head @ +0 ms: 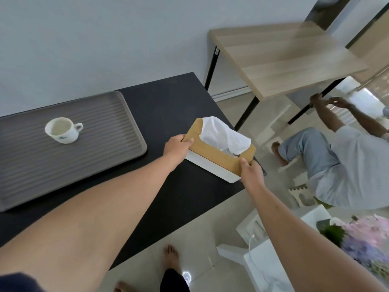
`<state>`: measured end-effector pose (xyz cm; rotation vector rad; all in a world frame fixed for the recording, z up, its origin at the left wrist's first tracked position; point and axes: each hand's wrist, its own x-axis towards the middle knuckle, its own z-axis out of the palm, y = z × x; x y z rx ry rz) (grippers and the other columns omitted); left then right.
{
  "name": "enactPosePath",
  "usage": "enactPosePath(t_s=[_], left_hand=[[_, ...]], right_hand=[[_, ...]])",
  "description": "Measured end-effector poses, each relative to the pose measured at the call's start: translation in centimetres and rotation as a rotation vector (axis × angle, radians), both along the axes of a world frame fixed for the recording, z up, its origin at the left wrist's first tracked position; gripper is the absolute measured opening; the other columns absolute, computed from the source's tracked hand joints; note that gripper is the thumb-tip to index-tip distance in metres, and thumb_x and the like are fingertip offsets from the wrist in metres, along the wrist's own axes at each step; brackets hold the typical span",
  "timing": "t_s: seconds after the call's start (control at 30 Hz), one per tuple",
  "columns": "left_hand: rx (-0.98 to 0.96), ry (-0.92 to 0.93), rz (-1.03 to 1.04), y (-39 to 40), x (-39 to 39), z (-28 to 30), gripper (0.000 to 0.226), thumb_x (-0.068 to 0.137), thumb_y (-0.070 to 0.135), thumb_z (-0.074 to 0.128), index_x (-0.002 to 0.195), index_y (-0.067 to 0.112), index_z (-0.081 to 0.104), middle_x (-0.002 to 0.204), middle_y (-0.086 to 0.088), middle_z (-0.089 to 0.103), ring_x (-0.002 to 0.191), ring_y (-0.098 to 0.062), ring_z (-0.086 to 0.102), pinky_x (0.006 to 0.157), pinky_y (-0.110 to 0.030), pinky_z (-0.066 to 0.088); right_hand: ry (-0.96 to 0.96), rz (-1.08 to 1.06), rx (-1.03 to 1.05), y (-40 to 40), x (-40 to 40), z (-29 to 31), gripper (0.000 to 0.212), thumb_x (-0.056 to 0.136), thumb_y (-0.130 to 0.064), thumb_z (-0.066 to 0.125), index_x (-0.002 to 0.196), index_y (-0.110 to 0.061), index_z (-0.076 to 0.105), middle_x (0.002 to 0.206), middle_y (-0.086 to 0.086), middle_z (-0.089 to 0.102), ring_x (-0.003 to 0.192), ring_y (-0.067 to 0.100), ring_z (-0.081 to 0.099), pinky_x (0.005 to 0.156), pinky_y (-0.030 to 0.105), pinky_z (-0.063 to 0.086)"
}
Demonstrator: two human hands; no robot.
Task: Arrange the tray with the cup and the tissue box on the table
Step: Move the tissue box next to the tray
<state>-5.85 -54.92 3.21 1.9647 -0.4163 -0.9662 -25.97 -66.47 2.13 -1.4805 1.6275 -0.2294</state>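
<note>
Tray [117, 114], one: grey, ribbed, flat on left part of black table [168, 98], near wall.
Cup [63, 130], one: white, upright on tray, handle to right, pale inside; contents uncertain.
Left hand [175, 147]: clamped on left end of box, thumb on top.
Box [219, 157], one: wooden lid, white base, at table's right corner, well apart from tray; whether resting or just lifted, cannot tell.
Tissue [223, 133], one tuft: standing up out of slot.
Right hand [251, 172]: clamped on right end of box, thumb on lid.
Second table [284, 57], one: light wood, beyond, bare.
Another person [336, 161], one: seated on floor at right.

Risks, judged:
- Right end of box over table edge; loosened grip there likely to drop it to floor.
- Lid possibly separate from base; pressure on lid alone may part them.
- Box swung left too low may knock cup, tip it.
- Tuft may snag on thumb, pull out.
</note>
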Motion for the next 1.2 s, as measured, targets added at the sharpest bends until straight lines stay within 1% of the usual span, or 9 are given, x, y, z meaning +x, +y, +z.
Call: enactPosePath(t_s=[0.07, 0.2, 0.33, 0.5, 0.7, 0.77, 0.83, 1.0, 1.2], left_hand=[[-0.020, -0.006, 0.026, 0.5, 1.2, 0.0, 0.042, 0.096, 0.040, 0.055, 0.133, 0.021, 0.063, 0.125, 0.005, 0.067, 0.118, -0.018, 0.060, 0.098, -0.034, 0.046], [-0.039, -0.052, 0.103, 1.6, 3.7, 0.0, 0.041, 0.095, 0.041, 0.057, 0.130, 0.021, 0.067, 0.122, 0.006, 0.069, 0.115, -0.016, 0.060, 0.090, -0.029, 0.044], [-0.052, -0.054, 0.172, 2.5, 5.8, -0.2, 0.038, 0.095, 0.041, 0.058, 0.124, 0.021, 0.070, 0.115, 0.007, 0.071, 0.110, -0.015, 0.063, 0.088, -0.028, 0.045], [-0.036, -0.074, 0.238, 2.7, 7.7, -0.5, 0.034, 0.097, 0.038, 0.056, 0.120, 0.018, 0.071, 0.106, 0.005, 0.071, 0.100, -0.015, 0.064, 0.079, -0.026, 0.043], [-0.008, -0.101, 0.407, 1.5, 9.8, -1.0, 0.030, 0.096, 0.037, 0.055, 0.091, 0.010, 0.068, 0.078, 0.001, 0.060, 0.074, -0.017, 0.056, 0.061, -0.028, 0.041], [-0.020, -0.076, 0.477, 1.0, 10.6, -1.1, 0.034, 0.094, 0.039, 0.056, 0.096, 0.008, 0.069, 0.083, -0.004, 0.065, 0.079, -0.022, 0.061, 0.068, -0.034, 0.047], [-0.034, -0.062, 0.509, 0.4, 11.4, -1.3, 0.036, 0.093, 0.039, 0.057, 0.103, 0.006, 0.071, 0.098, -0.010, 0.072, 0.086, -0.022, 0.064, 0.078, -0.038, 0.052], [-0.029, -0.051, 0.560, -1.2, 14.5, -1.2, 0.035, 0.092, 0.035, 0.061, 0.102, 0.004, 0.072, 0.100, -0.010, 0.073, 0.074, -0.013, 0.056, 0.063, -0.024, 0.044], [0.015, -0.017, 0.609, -1.9, 18.7, -0.8, 0.029, 0.090, 0.029, 0.066, 0.088, 0.001, 0.068, 0.083, -0.006, 0.063, 0.065, -0.015, 0.052, 0.051, -0.022, 0.037]], right_hand=[[-0.047, 0.007, -0.025, -0.9, 1.9, 0.7, 0.042, 0.102, -0.039, 0.039, 0.126, -0.009, 0.054, 0.110, 0.005, 0.059, 0.100, 0.022, 0.056, 0.080, 0.036, 0.041], [-0.128, 0.094, -0.047, -2.2, 6.6, 1.8, 0.037, 0.103, -0.033, 0.039, 0.131, -0.011, 0.051, 0.115, 0.000, 0.056, 0.104, 0.020, 0.052, 0.085, 0.035, 0.038], [-0.171, 0.186, -0.046, -3.6, 10.9, 1.6, 0.040, 0.102, -0.031, 0.038, 0.136, -0.014, 0.049, 0.123, 0.001, 0.059, 0.108, 0.020, 0.055, 0.090, 0.037, 0.044], [-0.185, 0.255, -0.008, -5.2, 15.2, 1.1, 0.047, 0.104, -0.029, 0.038, 0.149, -0.017, 0.040, 0.134, 0.001, 0.053, 0.118, 0.021, 0.051, 0.092, 0.035, 0.040], [-0.250, 0.316, 0.043, -7.4, 19.7, 0.3, 0.051, 0.103, -0.026, 0.045, 0.153, -0.021, 0.037, 0.143, -0.002, 0.050, 0.127, 0.020, 0.049, 0.102, 0.036, 0.039], [-0.272, 0.339, 0.055, -8.3, 21.2, -0.2, 0.052, 0.101, -0.024, 0.048, 0.151, -0.023, 0.039, 0.141, -0.004, 0.052, 0.124, 0.019, 0.051, 0.106, 0.039, 0.040], [-0.277, 0.347, 0.063, -9.1, 22.3, -0.4, 0.052, 0.100, -0.024, 0.050, 0.151, -0.023, 0.040, 0.141, -0.004, 0.053, 0.125, 0.019, 0.051, 0.109, 0.041, 0.040], [-0.302, 0.407, 0.065, -10.9, 26.0, -0.3, 0.047, 0.102, -0.020, 0.048, 0.149, -0.022, 0.043, 0.133, -0.004, 0.055, 0.119, 0.017, 0.053, 0.099, 0.033, 0.040], [-0.263, 0.495, 0.050, -12.0, 30.8, -0.8, 0.051, 0.100, -0.027, 0.047, 0.151, -0.027, 0.039, 0.142, -0.005, 0.051, 0.127, 0.019, 0.050, 0.112, 0.045, 0.037]])
